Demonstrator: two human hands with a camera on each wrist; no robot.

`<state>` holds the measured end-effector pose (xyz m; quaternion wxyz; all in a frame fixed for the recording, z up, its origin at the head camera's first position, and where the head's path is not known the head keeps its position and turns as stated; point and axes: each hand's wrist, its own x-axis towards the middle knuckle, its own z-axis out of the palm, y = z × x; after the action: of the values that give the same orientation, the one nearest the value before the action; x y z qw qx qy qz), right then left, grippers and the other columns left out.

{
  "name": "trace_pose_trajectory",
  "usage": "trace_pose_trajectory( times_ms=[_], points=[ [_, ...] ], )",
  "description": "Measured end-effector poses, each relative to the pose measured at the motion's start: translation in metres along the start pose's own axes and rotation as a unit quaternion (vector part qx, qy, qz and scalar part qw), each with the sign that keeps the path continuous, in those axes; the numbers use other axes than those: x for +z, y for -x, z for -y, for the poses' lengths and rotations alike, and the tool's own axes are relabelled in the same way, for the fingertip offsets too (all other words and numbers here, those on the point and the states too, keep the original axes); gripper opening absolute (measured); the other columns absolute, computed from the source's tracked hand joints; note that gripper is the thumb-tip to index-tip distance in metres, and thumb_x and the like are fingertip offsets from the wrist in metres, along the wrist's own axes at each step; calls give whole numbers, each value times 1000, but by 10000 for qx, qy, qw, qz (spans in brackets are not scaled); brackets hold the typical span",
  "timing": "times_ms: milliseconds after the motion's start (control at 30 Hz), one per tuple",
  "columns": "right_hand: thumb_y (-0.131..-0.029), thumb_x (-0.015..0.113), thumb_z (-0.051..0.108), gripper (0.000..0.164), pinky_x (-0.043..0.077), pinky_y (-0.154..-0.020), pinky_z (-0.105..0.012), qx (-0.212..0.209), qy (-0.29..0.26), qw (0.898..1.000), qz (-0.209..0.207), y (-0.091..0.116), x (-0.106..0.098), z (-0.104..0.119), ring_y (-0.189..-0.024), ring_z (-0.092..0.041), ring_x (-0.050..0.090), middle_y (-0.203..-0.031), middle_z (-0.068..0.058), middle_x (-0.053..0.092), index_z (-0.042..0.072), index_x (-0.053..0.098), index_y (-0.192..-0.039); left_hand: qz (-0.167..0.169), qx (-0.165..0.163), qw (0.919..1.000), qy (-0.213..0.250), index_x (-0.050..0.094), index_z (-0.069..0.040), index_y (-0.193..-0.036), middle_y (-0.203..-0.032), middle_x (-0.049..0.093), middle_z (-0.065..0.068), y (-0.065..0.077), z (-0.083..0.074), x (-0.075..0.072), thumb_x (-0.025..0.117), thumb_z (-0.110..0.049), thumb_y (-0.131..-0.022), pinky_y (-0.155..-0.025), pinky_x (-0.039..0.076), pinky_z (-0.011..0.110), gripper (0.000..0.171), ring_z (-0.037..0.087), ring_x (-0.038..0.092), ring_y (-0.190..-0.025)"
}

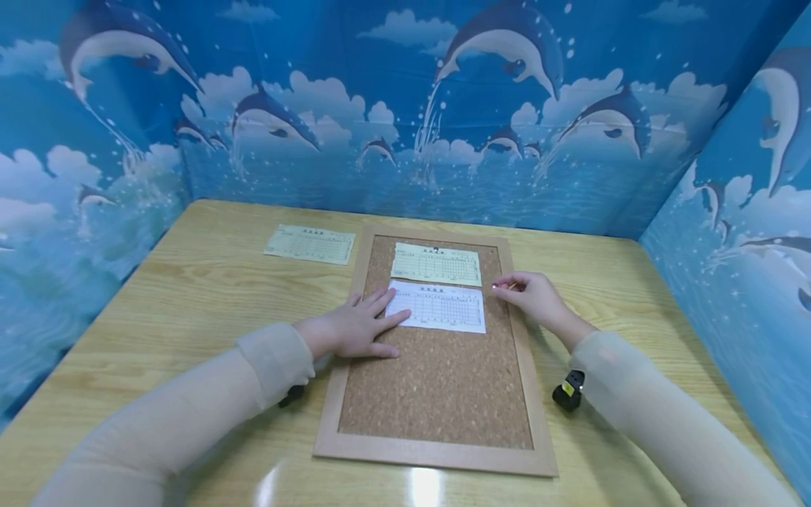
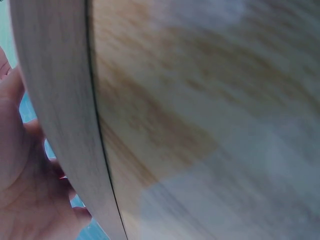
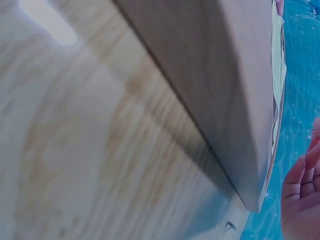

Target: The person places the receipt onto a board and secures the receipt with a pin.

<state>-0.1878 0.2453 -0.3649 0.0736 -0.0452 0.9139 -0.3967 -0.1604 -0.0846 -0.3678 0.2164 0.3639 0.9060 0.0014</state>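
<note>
White slip (image 1: 437,310): on the corkboard (image 1: 437,394), at 6 o'clock of the green slip (image 1: 437,265).
Left hand (image 1: 362,328): fingers spread, at the white slip's 9 o'clock.
Right hand (image 1: 537,296): fingers pinching a likely pin (image 1: 495,286), at 2 o'clock.
Pinning: seemingly in hand; next calls for steady paper, careful aim.
Print: headings, grids; too small to read.

Bright head view, glare on tabletop (image 1: 209,303); blurred wrist views
</note>
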Motion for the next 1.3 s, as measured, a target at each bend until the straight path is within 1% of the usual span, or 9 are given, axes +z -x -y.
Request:
trace_pose_trajectory(
  times_ms=[167,400,733,1067,1200,1300],
  points=[
    [-88,66,20,26,43,-57,-25,24,-30,10000,58,-3,4,5,-72,-19,50,-87,-8,62,2,67,-108,61,-47,10000,37,6,-34,-150,-154,-12,11,1,-1,-2,33,-68,-89,-109,0,54,74,27,-10,-140],
    [-87,67,22,25,44,-62,-27,44,-4,10000,20,-5,6,11,-75,-20,50,-90,-7,63,4,67,-106,29,30,10000,68,9,-32,-150,-154,-10,14,2,-3,-3,34,-66,-90,-109,2,56,73,29,-8,-140],
    [-87,67,21,27,45,-62,-28,-184,88,9997,121,-11,10,18,-75,-20,53,-90,-8,64,3,68,-108,121,-30,9999,49,7,-33,-150,-154,-11,13,0,-2,-2,32,-67,-89,-109,2,55,74,28,-10,-140],
    [-88,66,19,26,45,-62,-27,-258,14,9994,240,-15,14,27,-74,-20,52,-89,-7,63,3,68,-107,102,7,9999,20,7,-32,-150,-154,-12,13,2,-3,-3,32,-66,-90,-109,2,55,74,28,-10,-140],
    [-88,66,18,25,45,-62,-27,-353,2,9989,294,-17,16,31,-73,-19,52,-89,-7,64,2,68,-107,118,-36,9999,-9,6,-33,-150,-154,-13,11,1,-3,-3,32,-67,-90,-109,2,54,74,27,-11,-140],
    [-89,65,17,24,45,-63,-28,-309,-35,9988,380,-19,18,34,-74,-20,52,-89,-7,63,2,68,-107,133,-73,9999,-3,5,-34,-150,-154,-14,11,0,-2,-2,32,-67,-89,-109,1,54,74,26,-11,-140]
  ],
)
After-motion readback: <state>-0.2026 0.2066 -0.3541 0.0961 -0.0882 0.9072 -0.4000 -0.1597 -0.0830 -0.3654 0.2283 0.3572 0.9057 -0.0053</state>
